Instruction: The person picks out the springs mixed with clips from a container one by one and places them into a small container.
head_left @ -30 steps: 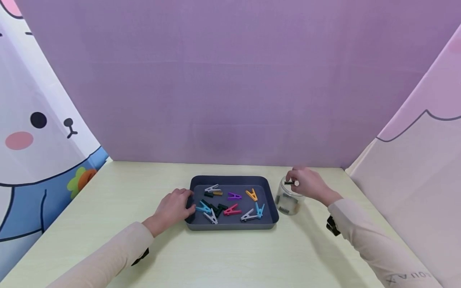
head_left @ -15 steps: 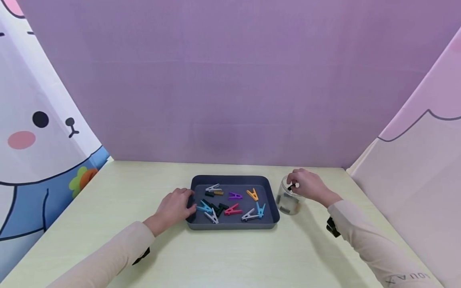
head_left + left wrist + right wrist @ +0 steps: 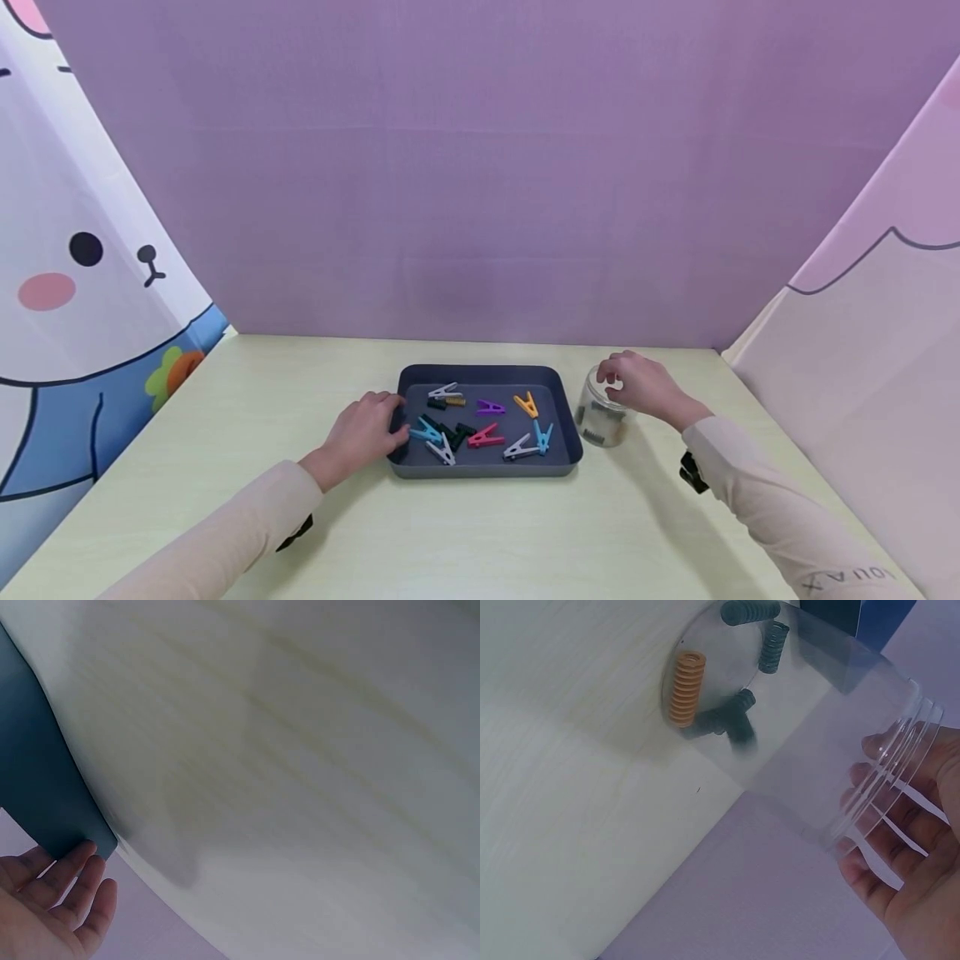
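Observation:
A dark blue-grey tray (image 3: 480, 370) in the middle of the table holds several coloured clothes pegs, among them a pink one (image 3: 483, 437) and an orange one (image 3: 526, 404), plus a few small springs. My left hand (image 3: 367, 429) rests against the tray's left wall (image 3: 45, 780) with its fingers (image 3: 79, 862) nearly straight. Right of the tray stands a clear jar (image 3: 597, 425). My right hand (image 3: 633, 383) hovers over the jar's mouth with relaxed fingers (image 3: 907, 862), holding nothing. In the jar (image 3: 810, 742) lie an orange spring (image 3: 686, 688), dark green springs (image 3: 774, 646) and a blurred black spring (image 3: 731, 724).
The pale yellow table (image 3: 480, 533) is walled by a purple backdrop (image 3: 480, 167), a cartoon-rabbit cloth (image 3: 82, 275) on the left and a pink cloth (image 3: 885, 333) on the right. Bare table lies in front of the tray and jar.
My right hand held a black spring above the jar, lowered it into the mouth and let go; the spring is now inside. The left hand has stayed at the tray.

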`<state>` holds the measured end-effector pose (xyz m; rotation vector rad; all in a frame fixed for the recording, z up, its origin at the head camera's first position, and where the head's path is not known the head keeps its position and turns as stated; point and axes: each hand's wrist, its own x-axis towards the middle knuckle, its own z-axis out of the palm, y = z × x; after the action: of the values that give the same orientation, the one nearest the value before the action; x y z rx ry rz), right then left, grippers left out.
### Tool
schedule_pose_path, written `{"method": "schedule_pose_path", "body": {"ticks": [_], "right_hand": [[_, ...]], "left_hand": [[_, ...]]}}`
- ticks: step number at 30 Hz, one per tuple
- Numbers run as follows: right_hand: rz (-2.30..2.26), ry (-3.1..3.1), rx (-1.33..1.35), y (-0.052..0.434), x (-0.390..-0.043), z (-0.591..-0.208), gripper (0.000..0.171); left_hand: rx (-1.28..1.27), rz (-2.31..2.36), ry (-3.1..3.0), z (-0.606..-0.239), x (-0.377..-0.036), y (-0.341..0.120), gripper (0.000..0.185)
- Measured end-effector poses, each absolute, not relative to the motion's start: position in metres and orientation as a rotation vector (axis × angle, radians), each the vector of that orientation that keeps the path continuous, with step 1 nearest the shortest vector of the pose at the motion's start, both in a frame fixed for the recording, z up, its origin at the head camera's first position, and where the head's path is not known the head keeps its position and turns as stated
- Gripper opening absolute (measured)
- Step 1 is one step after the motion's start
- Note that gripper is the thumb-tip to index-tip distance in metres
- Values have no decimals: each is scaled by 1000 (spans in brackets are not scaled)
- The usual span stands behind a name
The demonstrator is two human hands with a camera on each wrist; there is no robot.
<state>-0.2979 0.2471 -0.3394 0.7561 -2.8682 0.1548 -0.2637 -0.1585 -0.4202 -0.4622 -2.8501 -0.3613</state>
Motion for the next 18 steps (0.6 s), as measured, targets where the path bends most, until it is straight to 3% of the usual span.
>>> {"method": "schedule_pose_path", "body": {"ticks": [18], "right_hand": [[139,-2783,788,236,-295,-324,14]], "left_hand": [[-459,-346,-2847,-419,-264,-159,40]]}}
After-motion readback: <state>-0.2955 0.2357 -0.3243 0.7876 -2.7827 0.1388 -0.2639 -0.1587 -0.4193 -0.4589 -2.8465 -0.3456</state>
